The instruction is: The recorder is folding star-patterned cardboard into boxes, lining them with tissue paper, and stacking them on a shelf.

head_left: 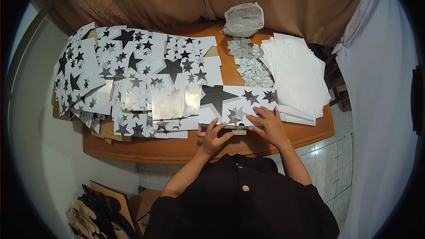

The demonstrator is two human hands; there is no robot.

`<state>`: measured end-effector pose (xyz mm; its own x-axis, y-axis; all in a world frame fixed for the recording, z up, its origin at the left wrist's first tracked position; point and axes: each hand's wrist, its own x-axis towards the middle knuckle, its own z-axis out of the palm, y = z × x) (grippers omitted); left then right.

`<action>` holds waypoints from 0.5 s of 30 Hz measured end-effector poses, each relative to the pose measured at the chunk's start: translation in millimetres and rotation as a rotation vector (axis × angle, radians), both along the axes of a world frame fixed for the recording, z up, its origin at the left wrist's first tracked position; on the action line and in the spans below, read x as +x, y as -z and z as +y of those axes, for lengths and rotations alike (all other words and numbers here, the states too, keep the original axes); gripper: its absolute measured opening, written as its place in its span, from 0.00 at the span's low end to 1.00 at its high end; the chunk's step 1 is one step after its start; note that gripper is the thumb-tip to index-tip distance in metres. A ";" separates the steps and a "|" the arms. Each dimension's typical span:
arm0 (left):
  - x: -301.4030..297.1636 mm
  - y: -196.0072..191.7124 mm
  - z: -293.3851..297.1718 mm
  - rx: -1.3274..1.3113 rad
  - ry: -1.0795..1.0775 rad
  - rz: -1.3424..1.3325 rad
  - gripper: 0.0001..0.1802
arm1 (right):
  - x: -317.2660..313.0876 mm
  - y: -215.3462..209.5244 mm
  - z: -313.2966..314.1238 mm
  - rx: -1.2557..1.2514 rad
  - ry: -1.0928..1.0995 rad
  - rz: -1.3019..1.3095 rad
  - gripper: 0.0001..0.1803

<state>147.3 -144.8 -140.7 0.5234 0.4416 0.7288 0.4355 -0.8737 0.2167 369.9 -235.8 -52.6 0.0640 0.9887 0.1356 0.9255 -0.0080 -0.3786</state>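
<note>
A long white cardboard box [233, 102] printed with black and grey stars lies in front of me at the table's near side. My left hand [214, 139] grips its near left edge, the fingertips on the top and front and the thumb reaching toward the middle. Spread over the near right part of the top are the fingers of my right hand [270, 126], its thumb at the front edge. A small pale tab [239, 132] shows below that edge, between my thumbs. Whether the box is fully folded I cannot tell.
Flat star-printed cartons [133, 59] are heaped over the left half of the wooden table [133, 151]. White paper sheets [294, 77] are stacked at the right. Small clear sachets [250, 64] lie before an opened plastic bag [243, 20]. Shoes [84, 217] sit on the lower left floor.
</note>
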 end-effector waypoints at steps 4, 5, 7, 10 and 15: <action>-1.4 5.0 -0.5 -0.032 0.034 0.030 0.08 | -4.7 12.0 -0.1 0.065 -0.003 -0.079 0.22; -2.3 5.7 0.0 -0.045 0.030 0.038 0.09 | -6.2 14.2 -0.6 0.063 -0.003 -0.079 0.22; -4.5 0.9 0.4 -0.047 0.056 0.065 0.09 | -7.6 18.1 -2.4 0.115 0.000 -0.154 0.21; -9.9 6.3 8.0 -0.090 0.070 -0.048 0.13 | -9.4 30.2 -3.7 0.185 -0.003 -0.187 0.21; -27.3 -17.6 40.6 -0.197 -0.127 -0.065 0.22 | -8.4 42.1 -5.5 0.253 0.014 -0.229 0.21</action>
